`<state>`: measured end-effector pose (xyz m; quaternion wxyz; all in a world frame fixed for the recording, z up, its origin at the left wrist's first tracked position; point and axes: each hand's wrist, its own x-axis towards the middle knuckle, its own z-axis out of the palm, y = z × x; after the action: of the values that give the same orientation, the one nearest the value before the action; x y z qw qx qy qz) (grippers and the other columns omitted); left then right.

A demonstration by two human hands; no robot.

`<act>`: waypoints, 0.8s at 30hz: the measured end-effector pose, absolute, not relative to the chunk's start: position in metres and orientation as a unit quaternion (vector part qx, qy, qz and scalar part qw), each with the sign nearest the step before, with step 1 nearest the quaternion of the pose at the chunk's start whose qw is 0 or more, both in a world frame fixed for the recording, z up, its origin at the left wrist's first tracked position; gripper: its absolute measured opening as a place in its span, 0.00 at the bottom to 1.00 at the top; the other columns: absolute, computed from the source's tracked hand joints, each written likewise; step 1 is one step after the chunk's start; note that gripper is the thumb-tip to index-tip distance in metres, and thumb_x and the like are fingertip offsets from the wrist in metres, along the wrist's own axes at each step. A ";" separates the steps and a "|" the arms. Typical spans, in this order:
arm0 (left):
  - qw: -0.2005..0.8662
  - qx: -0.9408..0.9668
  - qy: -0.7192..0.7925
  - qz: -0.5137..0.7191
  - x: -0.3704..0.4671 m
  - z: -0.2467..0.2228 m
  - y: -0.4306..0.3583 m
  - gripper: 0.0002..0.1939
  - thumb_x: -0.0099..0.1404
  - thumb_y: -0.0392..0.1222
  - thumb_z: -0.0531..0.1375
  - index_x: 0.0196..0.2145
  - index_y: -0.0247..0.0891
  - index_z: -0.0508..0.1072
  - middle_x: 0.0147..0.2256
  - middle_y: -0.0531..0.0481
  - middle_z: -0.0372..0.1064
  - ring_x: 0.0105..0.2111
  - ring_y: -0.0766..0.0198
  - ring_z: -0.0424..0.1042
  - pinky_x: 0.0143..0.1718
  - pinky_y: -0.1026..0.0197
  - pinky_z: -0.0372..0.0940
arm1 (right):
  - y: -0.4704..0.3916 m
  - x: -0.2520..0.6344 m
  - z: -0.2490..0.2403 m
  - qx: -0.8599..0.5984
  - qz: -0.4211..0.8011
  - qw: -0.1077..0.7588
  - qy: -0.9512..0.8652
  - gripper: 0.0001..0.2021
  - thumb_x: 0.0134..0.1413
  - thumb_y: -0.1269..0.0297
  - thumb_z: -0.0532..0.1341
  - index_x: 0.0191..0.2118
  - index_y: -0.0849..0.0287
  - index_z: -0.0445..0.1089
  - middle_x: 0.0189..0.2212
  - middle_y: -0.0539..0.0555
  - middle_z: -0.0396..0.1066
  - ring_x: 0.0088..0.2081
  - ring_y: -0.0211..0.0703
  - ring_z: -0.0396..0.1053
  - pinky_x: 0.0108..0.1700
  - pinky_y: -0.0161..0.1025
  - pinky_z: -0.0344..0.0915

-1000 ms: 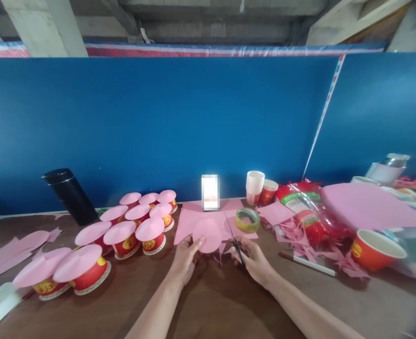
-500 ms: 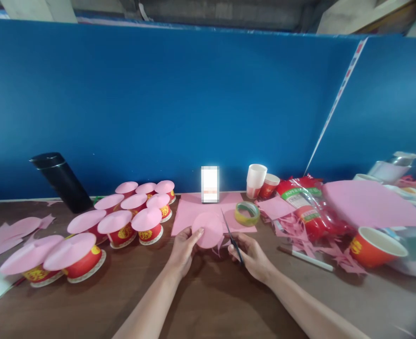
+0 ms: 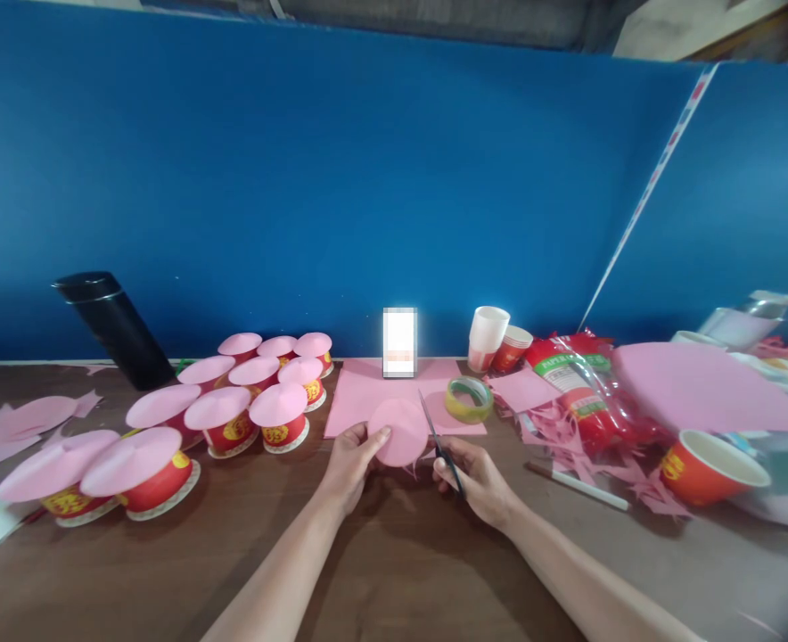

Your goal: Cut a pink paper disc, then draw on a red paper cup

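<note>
My left hand [image 3: 356, 465] pinches the left edge of a round pink paper disc [image 3: 399, 432], thumb on top. In my right hand [image 3: 474, 477] is a pair of dark scissors [image 3: 439, 441], fingers wrapped around the handles and blades pointing up and away beside the disc's right edge. A small pink offcut [image 3: 413, 467] shows under the disc's lower edge. Behind the disc lie flat pink paper sheets [image 3: 354, 392]. A roll of yellow-green tape [image 3: 469, 400] rests on their right side.
Several red cups topped with pink paper cones [image 3: 218, 412] stand at left, near a black bottle [image 3: 114, 330]. A lit phone [image 3: 400, 343] stands behind the sheets. To the right are stacked cups [image 3: 488, 339], a red plastic bag [image 3: 578, 392], pink scraps, a white pen [image 3: 591, 492] and an orange cup [image 3: 711, 468].
The disc has turned slightly in my left hand, and the offcut at its lower edge now shows less. My right hand still holds the scissors in nearly the same place. The view has tilted slightly.
</note>
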<state>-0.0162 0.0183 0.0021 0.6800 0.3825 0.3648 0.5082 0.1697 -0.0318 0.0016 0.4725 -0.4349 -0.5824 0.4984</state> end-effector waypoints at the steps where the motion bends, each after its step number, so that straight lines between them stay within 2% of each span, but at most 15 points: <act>1: 0.679 0.385 0.364 0.508 -0.016 0.002 0.018 0.18 0.48 0.44 0.66 0.33 0.29 0.73 0.28 0.43 0.73 0.26 0.64 0.71 0.29 0.63 0.65 | -0.032 0.170 0.002 -0.437 0.499 0.471 -0.582 0.18 0.50 0.54 0.60 0.42 0.63 0.68 0.23 0.50 0.64 0.23 0.33 0.61 0.25 0.32 0.61; 10: 0.677 0.401 0.352 0.507 -0.018 -0.002 0.019 0.17 0.49 0.44 0.66 0.33 0.29 0.74 0.28 0.43 0.73 0.26 0.63 0.71 0.31 0.62 0.65 | -0.033 0.170 0.004 -0.445 0.499 0.461 -0.583 0.18 0.49 0.51 0.59 0.37 0.63 0.69 0.22 0.50 0.65 0.22 0.34 0.62 0.25 0.32 0.62; 24: 0.676 0.392 0.365 0.507 -0.016 0.002 0.018 0.18 0.46 0.46 0.67 0.31 0.29 0.75 0.26 0.44 0.73 0.26 0.62 0.71 0.31 0.61 0.65 | -0.032 0.170 0.001 -0.438 0.506 0.458 -0.584 0.19 0.50 0.52 0.60 0.41 0.63 0.69 0.22 0.49 0.64 0.22 0.34 0.62 0.25 0.33 0.61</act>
<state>-0.0158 0.0178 0.0023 0.6756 0.3918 0.3652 0.5067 0.1704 -0.0317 0.0012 0.4584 -0.4385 -0.5844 0.5060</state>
